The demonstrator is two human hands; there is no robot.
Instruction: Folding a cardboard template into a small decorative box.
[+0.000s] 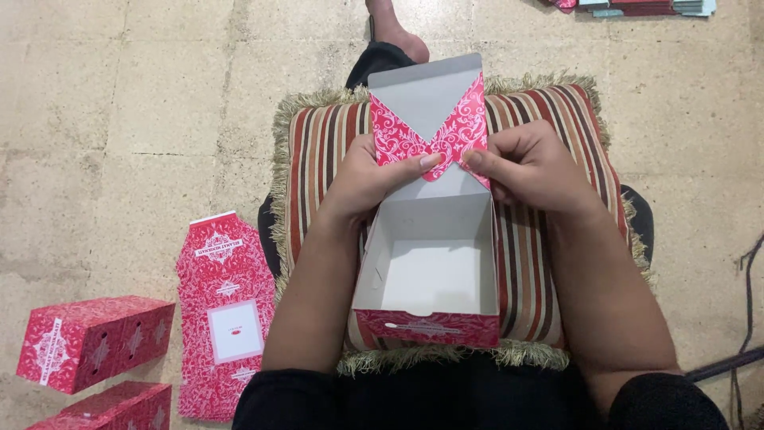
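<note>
A red patterned cardboard box (pixel 430 271) with a white inside lies open on a striped cushion (pixel 549 263) on my lap. My left hand (pixel 368 177) holds the box's left side, its thumb pressing a red side flap inward. My right hand (pixel 532 166) presses the opposite red flap inward from the right. The two flaps meet in a V in front of the grey top flap (pixel 426 89), which stands up behind them.
A stack of flat, unfolded red box blanks (pixel 224 310) lies on the stone floor at my left. Two folded red boxes (pixel 94 341) sit beside it at the lower left. More flat blanks (pixel 649 7) lie at the top right. A dark cable (pixel 746 318) runs along the right edge.
</note>
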